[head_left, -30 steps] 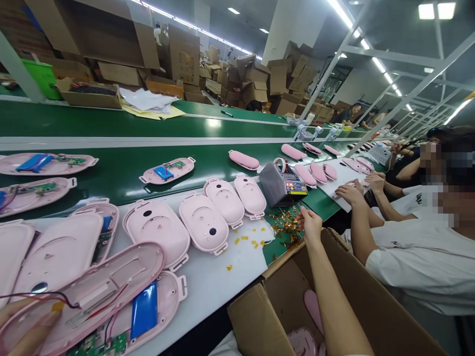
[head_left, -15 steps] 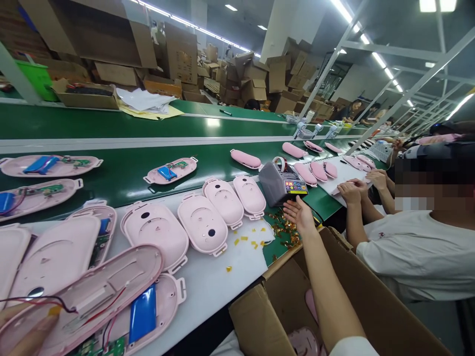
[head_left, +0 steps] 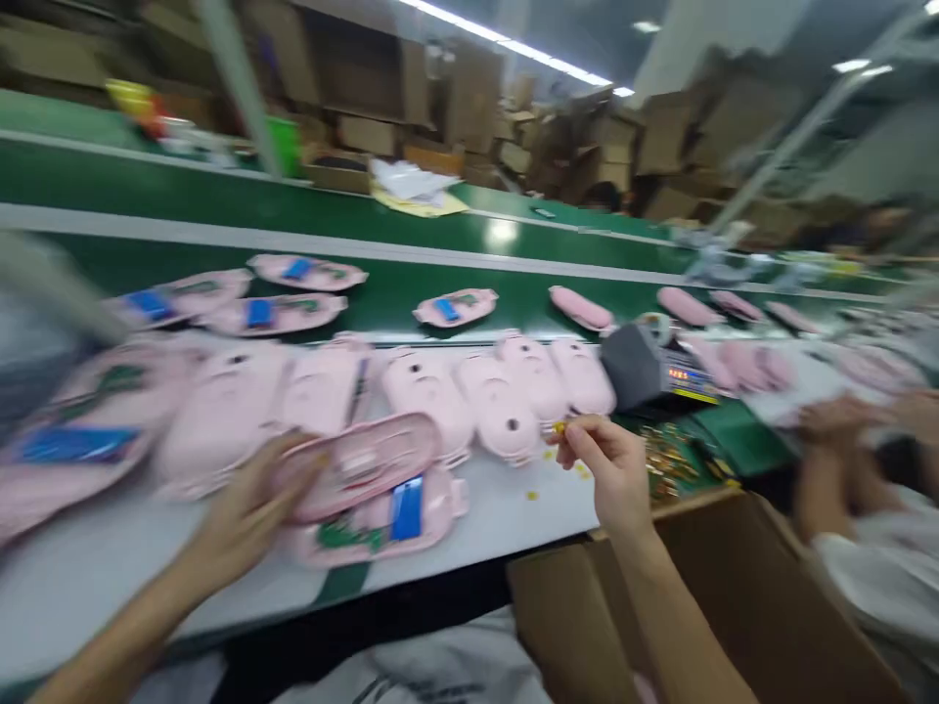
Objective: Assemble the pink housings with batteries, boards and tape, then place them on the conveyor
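At the lower left, my left hand (head_left: 245,513) grips the end of a pink shell (head_left: 381,460), its hollow inner side facing up. Beneath that shell lies a pink housing (head_left: 440,504) with a blue battery (head_left: 406,508) and a green circuit board. My right hand (head_left: 605,464) pinches a small piece of yellow tape (head_left: 559,427) between thumb and fingers, just in front of the row of pink cases (head_left: 499,401). A grey tape dispenser (head_left: 635,367) with a lit display stands behind my right hand. The view is blurred by motion.
Amber tape scraps (head_left: 667,460) lie right of my right hand. An open cardboard box (head_left: 704,577) stands below the table edge. Open pink housings (head_left: 456,308) rest on the green surface behind. Another person's hands (head_left: 843,420) are at the right.
My right hand has moved left from the dispenser and now holds a tape piece. The view has swung left, bringing my left hand and its shell further into sight.
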Demonstrator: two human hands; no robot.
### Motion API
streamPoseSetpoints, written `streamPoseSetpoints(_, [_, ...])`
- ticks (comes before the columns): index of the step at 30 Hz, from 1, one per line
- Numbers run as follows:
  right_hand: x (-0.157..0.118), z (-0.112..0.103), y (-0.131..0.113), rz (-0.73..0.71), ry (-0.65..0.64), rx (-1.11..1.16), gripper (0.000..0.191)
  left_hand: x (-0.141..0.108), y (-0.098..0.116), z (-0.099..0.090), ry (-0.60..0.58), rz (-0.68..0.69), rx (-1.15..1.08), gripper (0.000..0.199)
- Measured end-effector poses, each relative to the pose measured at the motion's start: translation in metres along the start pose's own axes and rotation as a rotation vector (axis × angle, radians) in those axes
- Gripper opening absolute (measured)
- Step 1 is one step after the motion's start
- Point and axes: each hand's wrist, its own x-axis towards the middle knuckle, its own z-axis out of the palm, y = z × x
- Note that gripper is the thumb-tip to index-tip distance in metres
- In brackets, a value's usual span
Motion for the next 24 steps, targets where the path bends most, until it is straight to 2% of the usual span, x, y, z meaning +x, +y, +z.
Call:
streamPoseSetpoints(3, [-0.025, 0.089, -0.027, -0.158, -0.408, -0.107, 0.021, -0.009, 0.006, 0.007, 0.011, 0.019, -0.306, 0.047])
streamPoseSetpoints(5, [-0.036, 0.138, -0.027, -0.246, -0.633, -0.196, 0.019, -0.009, 0.006, 0.012, 0.062, 0.012, -0.434, 0.039])
streamPoseSetpoints(6, [-0.040, 0.158, -0.023, -0.293, -0.698, -0.262, 0.019, -0.010, 0.006, 0.014, 0.093, 0.002, -0.491, 0.036])
streamPoseSetpoints(8, [-0.042, 0.183, -0.010, -0.375, -0.726, -0.425, 0.020, -0.014, 0.006, 0.016, 0.148, -0.021, -0.614, 0.033])
streamPoseSetpoints(11, [-0.041, 0.192, 0.003, -0.434, -0.668, -0.625, 0.021, -0.023, 0.007, 0.019, 0.155, -0.052, -0.887, 0.029])
streamPoseSetpoints(14, [-0.045, 0.191, 0.004, -0.462, -0.660, -0.715, 0.021, -0.028, 0.007, 0.020, 0.072, -0.098, -1.225, 0.029])
streamPoseSetpoints(16, [-0.050, 0.194, 0.002, -0.485, -0.629, -0.775, 0.023, -0.031, 0.008, 0.019, 0.034, -0.107, -1.351, 0.032])
streamPoseSetpoints(21, [-0.057, 0.205, 0.007, -0.545, -0.437, -0.953, 0.025, -0.037, 0.007, 0.018, 0.015, -0.051, -1.324, 0.035])
streamPoseSetpoints(24, [-0.050, 0.203, 0.012, -0.346, -0.341, -0.984, 0.039, -0.040, 0.001, 0.019, 0.015, -0.044, -1.249, 0.037])
